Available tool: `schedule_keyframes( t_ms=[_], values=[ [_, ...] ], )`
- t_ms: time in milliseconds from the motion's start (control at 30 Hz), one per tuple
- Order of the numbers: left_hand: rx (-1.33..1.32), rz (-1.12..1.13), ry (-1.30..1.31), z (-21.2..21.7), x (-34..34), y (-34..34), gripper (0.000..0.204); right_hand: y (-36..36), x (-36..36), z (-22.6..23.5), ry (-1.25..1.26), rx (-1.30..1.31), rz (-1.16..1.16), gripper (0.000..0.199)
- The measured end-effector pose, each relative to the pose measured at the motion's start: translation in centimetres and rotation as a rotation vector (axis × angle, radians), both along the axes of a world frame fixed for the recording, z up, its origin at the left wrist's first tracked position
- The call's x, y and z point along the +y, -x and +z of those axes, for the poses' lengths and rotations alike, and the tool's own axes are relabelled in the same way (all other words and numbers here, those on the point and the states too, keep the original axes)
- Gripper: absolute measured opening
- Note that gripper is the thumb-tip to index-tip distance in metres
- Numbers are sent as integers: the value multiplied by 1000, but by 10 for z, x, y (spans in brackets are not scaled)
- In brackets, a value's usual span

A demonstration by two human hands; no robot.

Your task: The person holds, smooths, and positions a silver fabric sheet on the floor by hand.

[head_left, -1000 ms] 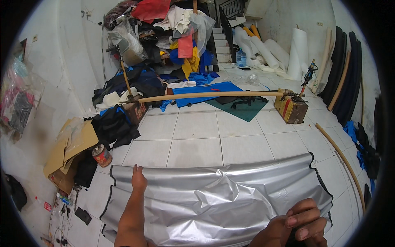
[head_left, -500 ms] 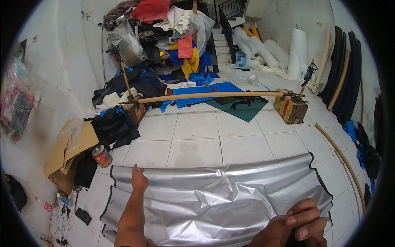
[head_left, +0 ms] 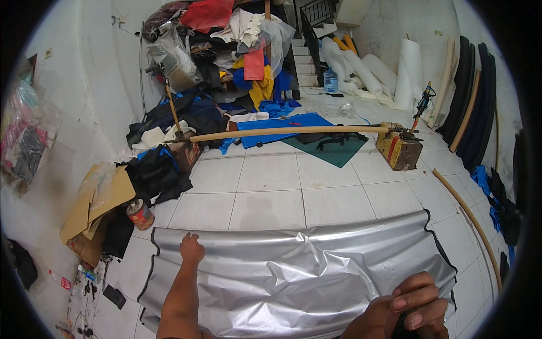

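A silver sheet with black-bound edges lies wrinkled on the floor in front of me. My left hand is over its far left part, just short of the far edge. Its fingers are bent in, and whatever they might hold is hidden beneath them. Low at the right, my right hand is raised above the sheet's near right part with the fingers curled toward the palm. Something dark shows under those fingers, too covered to name.
Beyond the sheet, a long tan pole spans two boxes, the right one a worn yellow box. A rusty can and cardboard are at left. A curved tan strip lies at right. Fabric heaps fill the back.
My left hand has drawn back slightly toward me from the sheet's far edge, and its outstretched forefinger has bent in. The right hand and the sheet look unchanged.
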State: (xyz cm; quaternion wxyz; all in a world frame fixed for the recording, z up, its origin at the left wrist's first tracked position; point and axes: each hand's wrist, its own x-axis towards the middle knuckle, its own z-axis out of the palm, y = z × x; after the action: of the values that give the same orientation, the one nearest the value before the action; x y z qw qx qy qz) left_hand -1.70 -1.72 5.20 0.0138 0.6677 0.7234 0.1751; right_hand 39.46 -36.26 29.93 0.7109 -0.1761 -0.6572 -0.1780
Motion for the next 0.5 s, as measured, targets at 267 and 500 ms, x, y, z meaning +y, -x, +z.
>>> schedule_keyframes(
  t_ms=[267,500],
  values=[
    [80,15,151,8,-4,-2,43,1,-2,3,30,-25,-17,31],
    [82,46,209,11,-7,-4,46,16,-21,22,190,-13,118,51]
  ],
)
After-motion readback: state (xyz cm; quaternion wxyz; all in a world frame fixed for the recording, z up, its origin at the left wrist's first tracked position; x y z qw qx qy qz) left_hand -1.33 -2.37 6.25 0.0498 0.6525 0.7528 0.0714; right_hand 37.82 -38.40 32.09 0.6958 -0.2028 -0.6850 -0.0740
